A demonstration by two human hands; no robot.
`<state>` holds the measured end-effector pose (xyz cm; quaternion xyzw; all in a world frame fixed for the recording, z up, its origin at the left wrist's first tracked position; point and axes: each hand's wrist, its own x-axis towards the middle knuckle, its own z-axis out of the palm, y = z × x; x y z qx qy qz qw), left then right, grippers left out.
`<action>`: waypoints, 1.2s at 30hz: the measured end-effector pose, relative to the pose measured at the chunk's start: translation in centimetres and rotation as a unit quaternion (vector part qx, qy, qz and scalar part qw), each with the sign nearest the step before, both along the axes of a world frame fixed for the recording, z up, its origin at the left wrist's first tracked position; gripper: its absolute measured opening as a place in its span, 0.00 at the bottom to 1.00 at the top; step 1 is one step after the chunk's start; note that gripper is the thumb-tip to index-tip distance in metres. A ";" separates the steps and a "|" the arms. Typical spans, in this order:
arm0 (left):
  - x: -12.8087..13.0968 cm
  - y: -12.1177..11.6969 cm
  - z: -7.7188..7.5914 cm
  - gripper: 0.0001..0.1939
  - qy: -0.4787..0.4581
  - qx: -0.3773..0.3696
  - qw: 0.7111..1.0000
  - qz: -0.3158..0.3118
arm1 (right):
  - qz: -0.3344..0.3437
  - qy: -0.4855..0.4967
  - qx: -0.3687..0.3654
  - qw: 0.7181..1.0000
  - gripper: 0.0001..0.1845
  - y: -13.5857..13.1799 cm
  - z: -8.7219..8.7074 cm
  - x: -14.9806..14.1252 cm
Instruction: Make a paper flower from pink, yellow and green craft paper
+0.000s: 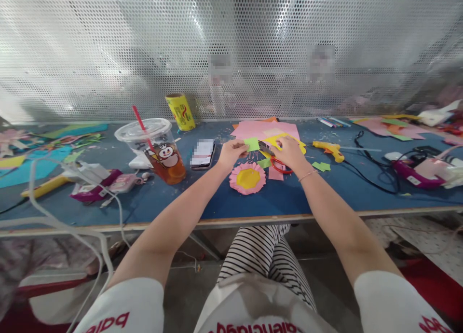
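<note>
My left hand [232,153] pinches a small green piece of paper [252,144] between thumb and fingertips. My right hand [288,152] is closed on scissors with red handles [281,167]; their dark blades point left, close beside the green paper. Whether the blades touch the paper is too small to tell. Just below my hands lies a round paper flower [247,178] with a crinkled pink edge and a yellow centre. Pink sheets [265,129] and yellow paper [298,144] lie behind and under my right hand, among small green and pink scraps.
Left of my hands are a phone [202,154], a plastic cup of drink [164,154] with a red straw, and a yellow cardboard tube [181,112]. A yellow glue gun [329,150] with a black cord lies right. Purple power strips [415,173] sit at both sides. A perforated metal screen [253,43] stands behind.
</note>
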<state>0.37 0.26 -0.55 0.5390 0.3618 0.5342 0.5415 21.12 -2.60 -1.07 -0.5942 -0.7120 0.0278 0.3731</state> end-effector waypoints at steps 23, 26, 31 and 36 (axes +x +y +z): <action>0.6 -1.3 0.4 0.03 0.027 0.076 0.997 0.013 | 0.130 0.134 0.103 0.977 0.11 -0.8 0.2 -3.7; 0.7 -1.1 0.3 0.04 0.008 0.064 0.998 0.008 | 0.129 0.185 0.087 0.970 0.11 -0.5 -0.1 -3.8; 0.5 -1.1 0.2 0.09 -0.042 0.004 0.999 -0.020 | 0.178 0.323 0.018 0.929 0.13 -0.2 -0.5 -4.2; 0.3 -1.6 0.8 0.08 -0.073 -0.040 0.995 -0.055 | 0.210 0.370 0.011 0.905 0.09 -0.1 -0.5 -4.2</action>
